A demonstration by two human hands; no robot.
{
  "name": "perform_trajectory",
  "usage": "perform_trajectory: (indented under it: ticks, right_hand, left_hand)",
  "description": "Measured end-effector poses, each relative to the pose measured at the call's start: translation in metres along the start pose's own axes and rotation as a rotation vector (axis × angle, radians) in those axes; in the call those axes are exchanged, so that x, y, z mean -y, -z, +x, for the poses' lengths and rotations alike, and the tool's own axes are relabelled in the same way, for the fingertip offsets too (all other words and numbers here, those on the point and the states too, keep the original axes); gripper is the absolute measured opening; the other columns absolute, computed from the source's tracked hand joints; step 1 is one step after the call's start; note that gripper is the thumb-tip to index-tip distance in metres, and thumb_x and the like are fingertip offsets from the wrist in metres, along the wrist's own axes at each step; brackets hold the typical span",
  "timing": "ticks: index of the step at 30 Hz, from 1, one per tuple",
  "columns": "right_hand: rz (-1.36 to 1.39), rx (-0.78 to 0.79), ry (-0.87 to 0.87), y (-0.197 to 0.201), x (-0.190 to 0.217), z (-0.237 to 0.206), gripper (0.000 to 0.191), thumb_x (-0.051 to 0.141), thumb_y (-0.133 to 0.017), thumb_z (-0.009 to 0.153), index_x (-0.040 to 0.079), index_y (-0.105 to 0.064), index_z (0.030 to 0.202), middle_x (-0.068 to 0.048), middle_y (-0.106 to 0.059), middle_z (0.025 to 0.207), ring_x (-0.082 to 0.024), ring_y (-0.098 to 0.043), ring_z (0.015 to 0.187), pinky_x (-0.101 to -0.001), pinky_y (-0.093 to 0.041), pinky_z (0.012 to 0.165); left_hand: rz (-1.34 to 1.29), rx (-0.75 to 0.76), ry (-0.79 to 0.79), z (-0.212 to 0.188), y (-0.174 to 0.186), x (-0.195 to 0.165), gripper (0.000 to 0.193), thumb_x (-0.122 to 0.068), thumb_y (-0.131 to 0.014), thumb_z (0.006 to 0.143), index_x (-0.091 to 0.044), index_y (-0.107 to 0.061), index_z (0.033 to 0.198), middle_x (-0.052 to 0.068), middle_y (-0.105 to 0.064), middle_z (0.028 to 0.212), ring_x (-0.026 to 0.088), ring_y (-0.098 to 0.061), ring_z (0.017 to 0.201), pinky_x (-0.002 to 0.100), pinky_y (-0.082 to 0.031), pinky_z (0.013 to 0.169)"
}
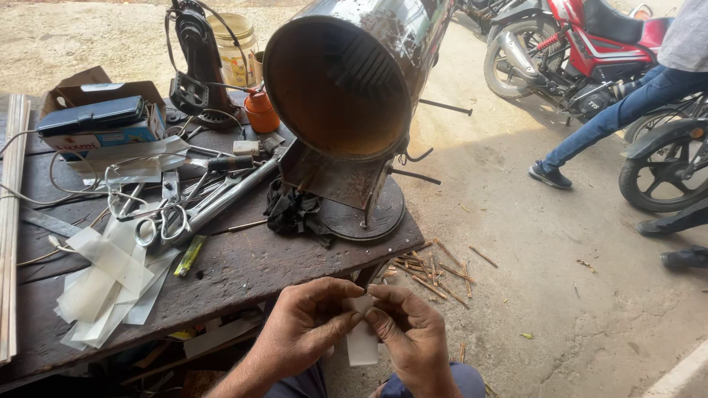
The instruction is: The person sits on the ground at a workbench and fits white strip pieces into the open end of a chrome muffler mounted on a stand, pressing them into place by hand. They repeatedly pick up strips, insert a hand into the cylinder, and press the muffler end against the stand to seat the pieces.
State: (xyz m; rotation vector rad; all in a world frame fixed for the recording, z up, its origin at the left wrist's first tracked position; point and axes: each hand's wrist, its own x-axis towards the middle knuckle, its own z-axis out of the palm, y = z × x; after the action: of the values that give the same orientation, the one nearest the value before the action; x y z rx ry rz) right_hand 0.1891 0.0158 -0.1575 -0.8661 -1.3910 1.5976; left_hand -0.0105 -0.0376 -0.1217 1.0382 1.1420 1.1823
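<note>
Both hands pinching one white strip (362, 343): left hand (306, 328) and right hand (413, 335) grip its top, just off the surface (243, 269) edge, below the metal drum (346, 81).

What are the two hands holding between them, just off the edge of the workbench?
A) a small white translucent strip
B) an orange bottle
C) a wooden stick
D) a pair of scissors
A: the left hand and right hand both pinch a small white translucent strip, while the scissors lie untouched on the workbench.
</note>
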Motion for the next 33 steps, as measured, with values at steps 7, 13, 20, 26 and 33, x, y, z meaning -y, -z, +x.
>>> perform_trajectory:
  ticks: [7, 13, 20, 26, 33]
  right_hand:
    - [-0.064, 0.105, -0.022, 0.005, 0.015, 0.001, 0.025, 0.004, -0.073, 0.092, -0.003, -0.075, 0.116, -0.007, -0.076, 0.088, -0.011, -0.069, 0.076, -0.0244, -0.057, 0.065]
    - [0.018, 0.124, 0.041, 0.001, 0.025, -0.002, 0.025, 0.006, -0.074, 0.091, -0.003, -0.077, 0.114, -0.009, -0.077, 0.087, -0.011, -0.069, 0.074, -0.0250, -0.057, 0.064]
    - [0.066, 0.036, 0.249, 0.004, 0.032, -0.004, 0.023, 0.000, -0.074, 0.093, -0.006, -0.072, 0.115, -0.015, -0.078, 0.100, -0.016, -0.075, 0.083, -0.0279, -0.064, 0.073]
    - [0.066, 0.086, 0.340, 0.008, 0.041, -0.005, 0.019, -0.004, -0.071, 0.096, -0.007, -0.071, 0.114, -0.017, -0.077, 0.101, -0.018, -0.076, 0.091, -0.0270, -0.065, 0.077]
    - [-0.042, 0.067, 0.358, 0.006, 0.048, -0.005, 0.017, -0.004, -0.072, 0.096, -0.007, -0.072, 0.112, -0.014, -0.076, 0.096, -0.015, -0.075, 0.084, -0.0256, -0.064, 0.074]
  left_hand:
    - [0.131, 0.019, -0.245, -0.002, -0.001, -0.003, 0.009, 0.000, -0.073, 0.090, -0.003, -0.077, 0.098, 0.007, -0.078, 0.091, 0.011, -0.077, 0.083, 0.026, -0.066, 0.070]
    - [0.307, -0.001, -0.486, -0.002, -0.002, -0.020, 0.009, 0.001, -0.075, 0.089, -0.005, -0.077, 0.095, 0.006, -0.077, 0.091, 0.012, -0.078, 0.079, 0.024, -0.065, 0.065]
    - [0.287, -0.015, -0.539, -0.011, -0.012, -0.041, 0.016, -0.004, -0.075, 0.093, -0.005, -0.074, 0.109, 0.007, -0.077, 0.103, 0.012, -0.079, 0.091, 0.024, -0.068, 0.074]
    - [0.233, -0.012, -0.428, -0.011, -0.014, -0.046, 0.022, -0.014, -0.081, 0.090, -0.002, -0.076, 0.108, 0.008, -0.080, 0.096, 0.011, -0.079, 0.085, 0.024, -0.068, 0.071]
    - [0.199, -0.040, -0.420, -0.013, -0.017, -0.040, 0.018, -0.009, -0.080, 0.091, -0.002, -0.076, 0.106, 0.007, -0.080, 0.093, 0.009, -0.077, 0.081, 0.023, -0.064, 0.067]
